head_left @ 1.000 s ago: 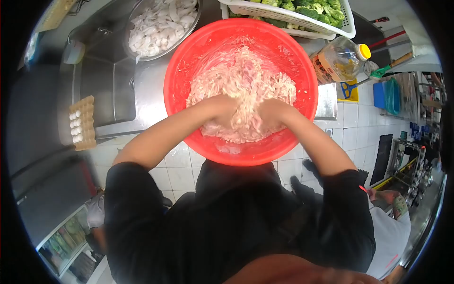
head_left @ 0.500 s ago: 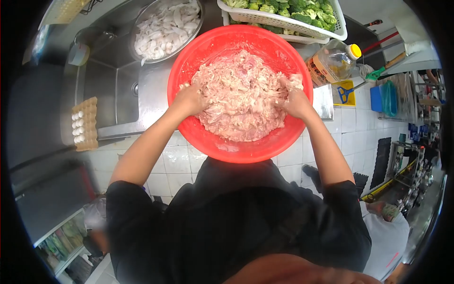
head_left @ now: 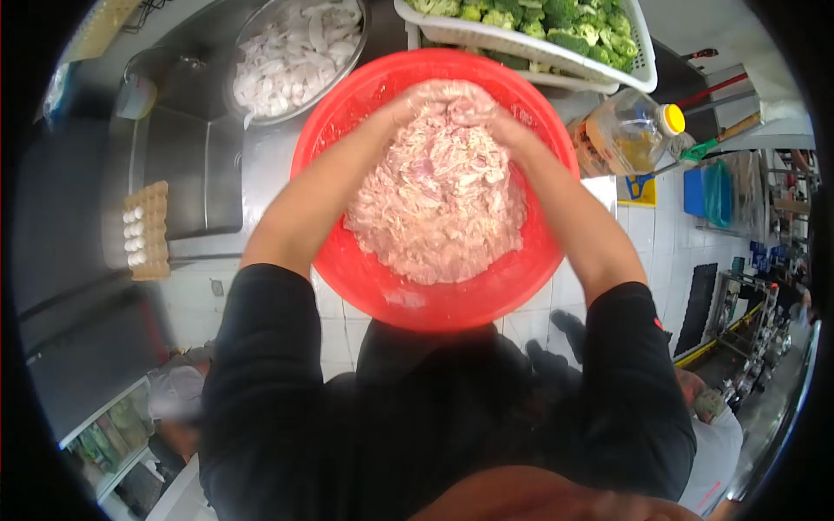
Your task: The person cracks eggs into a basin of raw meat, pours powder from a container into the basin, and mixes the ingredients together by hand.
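A large red plastic basin (head_left: 408, 300) holds a heap of pale pink raw meat strips (head_left: 434, 217). Both arms reach over the heap to the basin's far side. There my left hand (head_left: 430, 94) and my right hand (head_left: 491, 117) come close together, curled round the far edge of the meat and pressing on it. Bits of meat cling to them, and their fingertips are partly hidden in the mass.
Behind the basin are a steel bowl of pale, whitish strips (head_left: 300, 61) and white baskets (head_left: 521, 36) of broccoli (head_left: 565, 17). A yellow-capped bottle (head_left: 621, 135) stands right. A sink (head_left: 178, 165) and egg tray (head_left: 155, 230) lie left. Other people (head_left: 178, 395) are near both sides.
Both hands have moved from the sides of the basin to its far side and come together. The meat heap is drawn in narrower, and the basin sits slightly nearer me.
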{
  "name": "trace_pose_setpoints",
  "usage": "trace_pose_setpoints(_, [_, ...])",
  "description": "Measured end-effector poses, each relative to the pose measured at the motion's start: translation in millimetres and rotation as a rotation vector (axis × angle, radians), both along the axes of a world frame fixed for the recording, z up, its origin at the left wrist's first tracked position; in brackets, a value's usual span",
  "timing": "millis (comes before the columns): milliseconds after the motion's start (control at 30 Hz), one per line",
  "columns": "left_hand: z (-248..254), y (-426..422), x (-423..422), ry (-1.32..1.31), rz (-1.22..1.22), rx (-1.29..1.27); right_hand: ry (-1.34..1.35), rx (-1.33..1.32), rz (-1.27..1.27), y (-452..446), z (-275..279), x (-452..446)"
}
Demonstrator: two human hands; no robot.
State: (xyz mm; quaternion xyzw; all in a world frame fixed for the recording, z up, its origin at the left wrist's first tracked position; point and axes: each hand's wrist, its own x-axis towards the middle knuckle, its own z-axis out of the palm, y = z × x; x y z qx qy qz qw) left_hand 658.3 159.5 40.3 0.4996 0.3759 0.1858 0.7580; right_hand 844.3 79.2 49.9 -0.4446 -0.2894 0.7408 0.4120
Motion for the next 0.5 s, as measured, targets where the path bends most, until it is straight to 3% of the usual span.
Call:
trace_pose_setpoints(33, [10, -1, -13, -0.139, -0.027, -0.204, 0.036, 0.033, 0.023, -7, 16, -1])
trace_pose_setpoints(100, [40, -8, -38, -0.134, -0.093, -0.070, -0.004, 0.034, 0.056, -26, 67, -3])
trace_pose_setpoints(133, [57, -17, -51, -0.130, -0.114, -0.034, -0.250, 0.154, 0.140, -44, 96, -9])
trace_pose_setpoints(167, [93, -29, -63, -0.046, -0.340, 0.224, -0.500, 0.287, 0.223, -53, 111, -12])
trace_pose_setpoints(200, [112, -43, -72, 0.041, -0.564, 0.483, -0.624, 0.751, 0.306, -54, 78, -9])
trace_pose_setpoints(233, [111, -62, -79, 0.056, -0.613, 0.658, -0.646, 0.695, 0.363, -75, 87, -18])
trace_pose_setpoints(267, [93, -77, -86, 0.046, -0.716, 0.928, -0.990, 0.712, 0.619, -94, 98, -29])
trace_pose_setpoints(300, [108, -102, -89, 0.216, -0.798, 0.824, -1.336, 0.713, 0.879, -107, 107, -43])
trace_pose_setpoints(333, [112, -121, -86, 0.501, -0.935, 0.712, -1.425, 0.584, 1.060, -121, 110, -61])
trace_pose_setpoints(367, [98, -133, -88, 0.500, -0.933, 0.705, -1.513, 0.450, 1.235, -125, 112, -77])
trace_pose_setpoints(433, [52, -149, -93, 0.683, -1.110, 0.915, -1.541, 0.433, 1.332, -123, 85, -89])
trace_pose_setpoints(500, [42, -142, -78, 0.797, -1.120, 0.878, -1.567, 0.416, 1.426, -117, 66, -97])
